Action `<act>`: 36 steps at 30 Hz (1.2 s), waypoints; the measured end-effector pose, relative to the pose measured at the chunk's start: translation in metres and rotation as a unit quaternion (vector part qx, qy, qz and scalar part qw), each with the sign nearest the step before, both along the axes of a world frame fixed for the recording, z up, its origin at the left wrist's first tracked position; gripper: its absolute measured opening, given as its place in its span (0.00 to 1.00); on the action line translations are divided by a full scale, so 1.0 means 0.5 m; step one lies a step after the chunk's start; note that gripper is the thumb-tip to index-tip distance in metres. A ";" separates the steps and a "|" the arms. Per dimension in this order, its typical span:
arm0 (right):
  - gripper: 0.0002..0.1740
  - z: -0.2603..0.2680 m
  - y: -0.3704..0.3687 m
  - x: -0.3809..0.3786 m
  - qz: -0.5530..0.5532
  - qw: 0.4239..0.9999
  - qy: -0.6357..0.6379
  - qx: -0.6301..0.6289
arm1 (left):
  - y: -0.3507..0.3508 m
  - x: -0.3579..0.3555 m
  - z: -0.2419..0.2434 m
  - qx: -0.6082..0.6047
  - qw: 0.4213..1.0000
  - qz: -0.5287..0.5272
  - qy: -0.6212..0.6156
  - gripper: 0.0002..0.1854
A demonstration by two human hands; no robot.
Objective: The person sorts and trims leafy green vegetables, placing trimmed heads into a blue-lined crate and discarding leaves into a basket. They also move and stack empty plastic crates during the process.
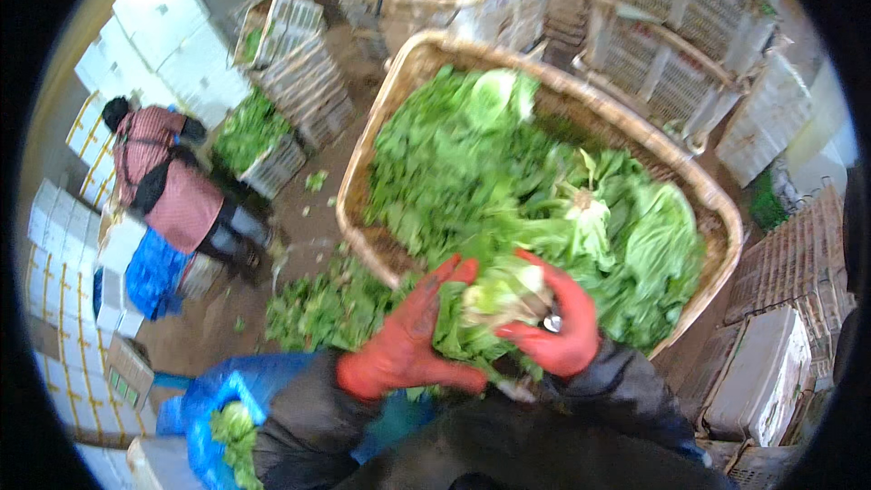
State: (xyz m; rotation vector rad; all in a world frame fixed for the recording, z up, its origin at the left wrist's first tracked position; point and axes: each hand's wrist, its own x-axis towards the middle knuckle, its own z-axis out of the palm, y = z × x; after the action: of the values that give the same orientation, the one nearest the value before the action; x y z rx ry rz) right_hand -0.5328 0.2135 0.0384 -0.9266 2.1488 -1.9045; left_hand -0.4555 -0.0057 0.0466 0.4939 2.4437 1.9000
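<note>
My left hand [408,340], in a red rubber glove, cups a head of leafy lettuce [500,303] from the left, its thumb under the leaves. On the other side, my right hand [561,320], gloved alike, has its fingers bent at the pale stem end; a small shiny metal piece [552,322] shows between them, too little of it to name. Both hands are over the near edge of a large worn tub [599,99] that holds loose green leaves and lettuce heads [582,201].
Trimmed leaves [326,313] lie on the floor left of the tub. A blue plastic bag [204,429] with lettuce is at lower left. A person [170,177] bends near a crate of greens [272,167]. Stacked plastic crates [653,47] stand behind; white foam boxes [163,34] line the left.
</note>
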 end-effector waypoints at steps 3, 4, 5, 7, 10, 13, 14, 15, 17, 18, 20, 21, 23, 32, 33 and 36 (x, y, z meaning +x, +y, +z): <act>0.41 0.016 -0.062 0.044 0.206 0.972 -0.072 0.091 | -0.016 0.140 -0.120 0.171 0.960 0.177 -0.134 0.47; 0.33 0.002 -0.063 0.024 0.196 0.948 -0.248 0.045 | -0.033 0.168 -0.129 0.250 0.939 0.173 -0.164 0.45; 0.29 -0.014 -0.065 -0.016 0.170 0.954 -0.241 0.058 | -0.076 0.204 -0.174 0.185 0.964 0.137 -0.134 0.45; 0.20 -0.068 -0.056 -0.168 0.022 0.951 0.271 0.148 | -0.095 0.279 -0.211 0.194 0.947 0.207 -0.151 0.43; 0.18 0.012 -0.083 -0.215 -0.154 0.988 0.001 0.007 | -0.147 0.393 -0.122 0.228 0.940 0.188 -0.172 0.42; 0.22 -0.001 -0.106 -0.020 0.013 0.985 -0.127 0.115 | -0.167 0.528 -0.103 0.221 0.916 0.165 -0.291 0.45; 0.22 -0.049 -0.106 0.047 0.156 0.923 -0.188 0.297 | -0.142 0.569 -0.111 0.226 0.895 0.186 -0.335 0.46; 0.19 -0.139 -0.080 0.136 0.306 0.882 -0.269 0.238 | -0.098 0.620 -0.169 0.306 0.870 0.225 -0.315 0.52; 0.14 -0.239 -0.046 0.256 0.432 0.800 -0.344 0.236 | -0.028 0.596 -0.174 0.462 0.813 0.283 -0.212 0.59; 0.13 -0.243 -0.065 0.283 0.452 0.785 -0.329 0.268 | -0.017 0.599 -0.162 0.463 0.807 0.297 -0.217 0.62; 0.10 -0.216 -0.136 0.267 0.439 0.864 -0.041 0.245 | 0.009 0.631 -0.181 0.459 0.785 0.355 -0.218 0.61; 0.09 -0.187 -0.179 0.251 0.414 0.876 0.112 0.222 | 0.017 0.647 -0.198 0.457 0.776 0.379 -0.213 0.60; 0.09 -0.145 -0.237 0.235 0.483 0.841 0.108 0.220 | 0.024 0.663 -0.235 0.429 0.790 0.387 -0.207 0.59; 0.06 -0.128 -0.304 0.231 0.490 0.773 0.320 0.246 | 0.026 0.654 -0.193 0.520 0.717 0.413 -0.214 0.39; 0.05 -0.128 -0.311 0.243 0.496 0.780 0.289 0.252 | 0.032 0.679 -0.226 0.521 0.708 0.410 -0.243 0.39; 0.07 -0.274 -0.294 0.133 0.393 0.838 0.214 0.311 | 0.014 0.643 -0.196 0.338 0.802 0.458 -0.181 0.33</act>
State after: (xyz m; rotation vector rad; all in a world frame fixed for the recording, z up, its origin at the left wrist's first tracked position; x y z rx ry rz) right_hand -0.4664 0.0666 -0.0984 -1.7816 1.8706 -0.5938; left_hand -0.1342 0.0015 -0.0514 -1.2149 1.7606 2.7936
